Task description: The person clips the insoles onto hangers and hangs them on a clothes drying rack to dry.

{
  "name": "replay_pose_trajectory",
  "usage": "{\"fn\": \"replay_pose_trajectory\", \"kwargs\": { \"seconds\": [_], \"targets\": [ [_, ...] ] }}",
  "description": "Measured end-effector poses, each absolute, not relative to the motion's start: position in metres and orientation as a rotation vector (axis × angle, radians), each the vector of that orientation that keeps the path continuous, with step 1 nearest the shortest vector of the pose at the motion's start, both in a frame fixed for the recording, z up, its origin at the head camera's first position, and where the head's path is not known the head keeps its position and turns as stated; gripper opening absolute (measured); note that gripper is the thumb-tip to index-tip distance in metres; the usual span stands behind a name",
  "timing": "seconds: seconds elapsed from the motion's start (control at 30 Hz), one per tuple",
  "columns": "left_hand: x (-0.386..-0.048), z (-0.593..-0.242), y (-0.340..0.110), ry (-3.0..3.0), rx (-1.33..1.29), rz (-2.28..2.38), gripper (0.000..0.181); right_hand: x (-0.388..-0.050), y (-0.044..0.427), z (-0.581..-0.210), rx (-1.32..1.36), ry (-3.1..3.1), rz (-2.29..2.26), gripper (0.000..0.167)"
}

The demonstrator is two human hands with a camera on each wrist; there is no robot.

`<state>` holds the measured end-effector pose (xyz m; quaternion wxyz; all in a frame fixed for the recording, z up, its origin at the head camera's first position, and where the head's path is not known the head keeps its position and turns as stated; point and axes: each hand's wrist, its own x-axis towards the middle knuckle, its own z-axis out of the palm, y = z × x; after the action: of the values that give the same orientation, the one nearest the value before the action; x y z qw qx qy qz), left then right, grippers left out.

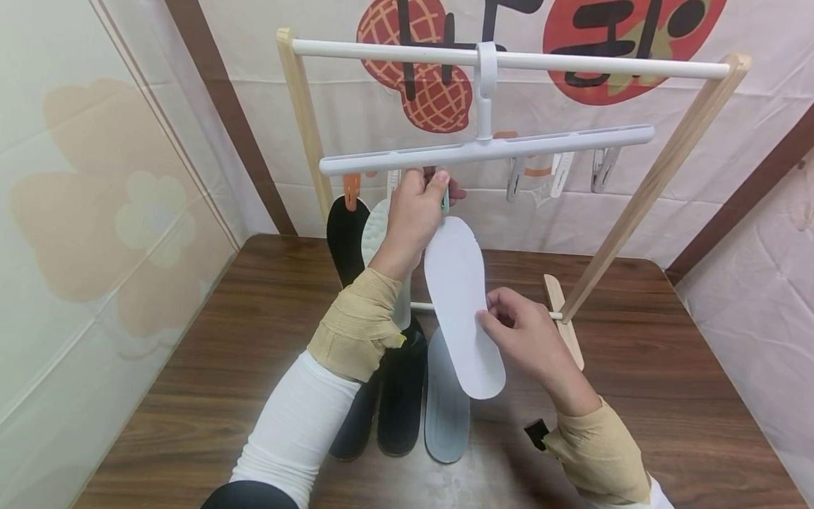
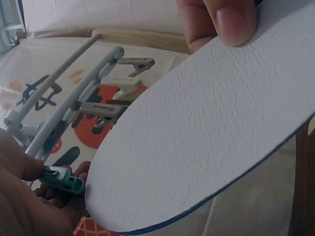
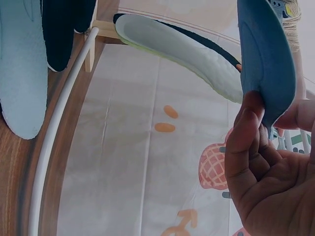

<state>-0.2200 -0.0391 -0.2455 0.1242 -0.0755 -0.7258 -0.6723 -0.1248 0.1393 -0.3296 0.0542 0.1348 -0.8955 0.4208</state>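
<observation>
My right hand (image 1: 524, 332) pinches the side edge of a white insole (image 1: 461, 304) between thumb and fingers. The insole's blue underside (image 3: 269, 54) faces the right wrist view. My left hand (image 1: 407, 219) grips a green clothes peg (image 2: 64, 179) under the pale grey hanger bar (image 1: 540, 146). The insole's upper end is just below that peg; whether they touch is unclear. Left of my left hand, a black insole (image 1: 343, 237) hangs from an orange peg (image 1: 352, 191). Beside it hangs a pale bumpy insole (image 1: 373, 230), partly behind my left hand, under a white peg (image 1: 393, 182).
A stand with a white rail (image 1: 394, 51) and wooden legs (image 1: 655, 191) carries the hanger. Several grey and white pegs (image 1: 560, 174) hang at its right. On the wooden table (image 1: 668, 396) lie a grey insole (image 1: 447, 417) and two black insoles (image 1: 400, 410).
</observation>
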Motion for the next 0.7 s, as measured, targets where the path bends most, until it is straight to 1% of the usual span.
{"fn": "replay_pose_trajectory", "kwargs": {
  "seconds": [0.33, 0.7],
  "targets": [
    [-0.2214, -0.2464, -0.0397, -2.12, -0.213, -1.956, 0.02, -0.1266, 0.136, -0.3271, 0.416, -2.694, 1.307, 0.008],
    [-0.222, -0.2464, -0.0394, -2.128, -0.2, -1.947, 0.018, -0.1319, 0.1328, -0.3256, 0.412, -2.676, 1.339, 0.009]
  ]
}}
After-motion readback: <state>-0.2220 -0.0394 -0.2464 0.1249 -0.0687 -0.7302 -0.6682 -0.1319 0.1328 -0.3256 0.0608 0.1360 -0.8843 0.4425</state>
